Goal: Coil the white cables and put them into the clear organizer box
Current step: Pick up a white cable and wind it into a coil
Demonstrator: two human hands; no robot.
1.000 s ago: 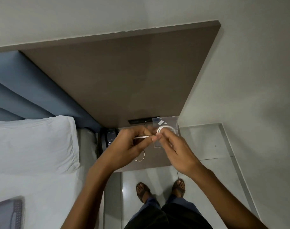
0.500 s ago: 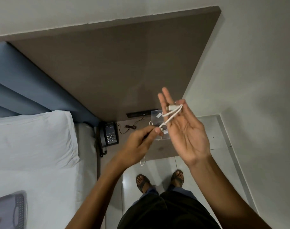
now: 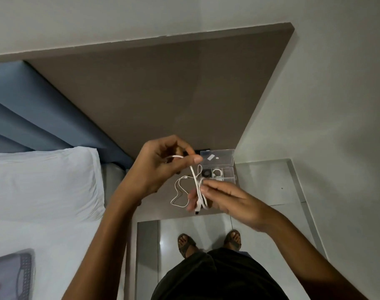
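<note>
A white cable (image 3: pixel 195 182) is wound in several turns around the fingers of my right hand (image 3: pixel 228 200), which is held flat over the bedside table. My left hand (image 3: pixel 161 167) pinches the same cable's free length above and to the left. A loose tail (image 3: pixel 178 192) hangs in a loop below the hands. The clear organizer box (image 3: pixel 226 163) stands open at the back of the table, its lid up. Inside it lie a coiled white cable (image 3: pixel 217 173) and a dark round item (image 3: pixel 205 174).
The brown bedside table (image 3: pixel 154 204) sits between a bed with a white pillow (image 3: pixel 44 182) on the left and a grey wall on the right. A brown headboard panel (image 3: pixel 163 94) rises behind. A grey case (image 3: pixel 13 276) lies on the bed. My sandalled feet stand on the tiled floor.
My right hand has dropped from a raised, palm-up pose to a flat pose over the table, with more cable turns around it. My left hand has risen, pulling the cable up.
</note>
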